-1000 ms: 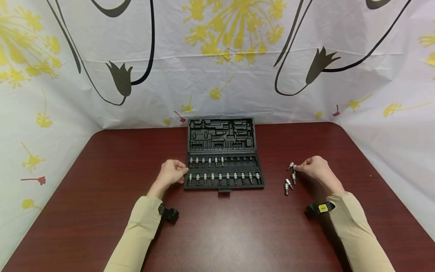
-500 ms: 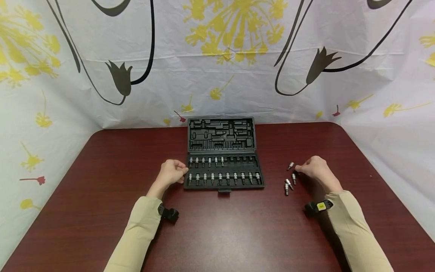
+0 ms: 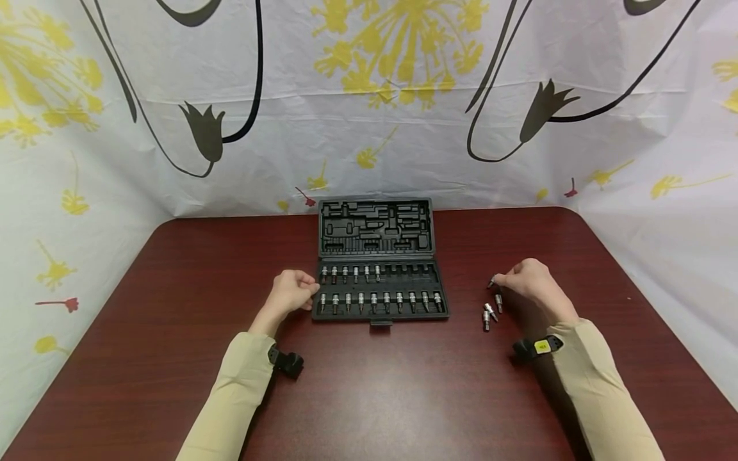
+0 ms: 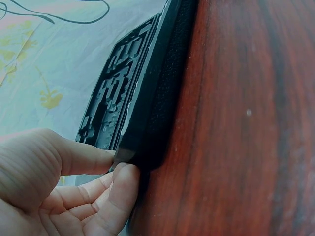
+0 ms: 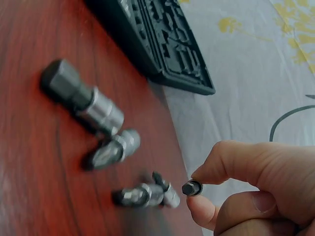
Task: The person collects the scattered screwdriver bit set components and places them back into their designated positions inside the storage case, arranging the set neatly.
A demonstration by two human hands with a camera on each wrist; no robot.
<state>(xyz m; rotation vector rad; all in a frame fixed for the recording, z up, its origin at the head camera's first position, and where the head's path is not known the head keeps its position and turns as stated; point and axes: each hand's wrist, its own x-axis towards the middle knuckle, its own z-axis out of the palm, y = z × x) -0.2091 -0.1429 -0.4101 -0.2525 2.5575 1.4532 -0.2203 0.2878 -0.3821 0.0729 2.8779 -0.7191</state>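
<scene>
My left hand [image 3: 291,291] pinches the left edge of an open black bit socket case [image 3: 352,315]; in the left wrist view its thumb and fingertips [image 4: 125,184] meet at the case's corner. My right hand [image 3: 533,285] pinches a small bit socket [image 5: 192,187] between thumb and index finger, its hex tip facing the right wrist camera. Several more bit sockets lie on the table beside that hand: a large hex one [image 5: 81,96], a second [image 5: 115,150] close against it, and two smaller ones [image 5: 142,195] near the held piece.
The case's bottom half holds two rows of bit sockets [image 3: 373,301], with vacant slots [image 3: 409,270] at the upper right. Its moulded lid [image 3: 375,227] leans back near a patterned white cloth [image 3: 369,160]. The dark red table [image 3: 380,390] lies under everything.
My right hand has lifted a bit socket from the loose group and shifted slightly left and away from me. My left hand has stayed at the case edge.
</scene>
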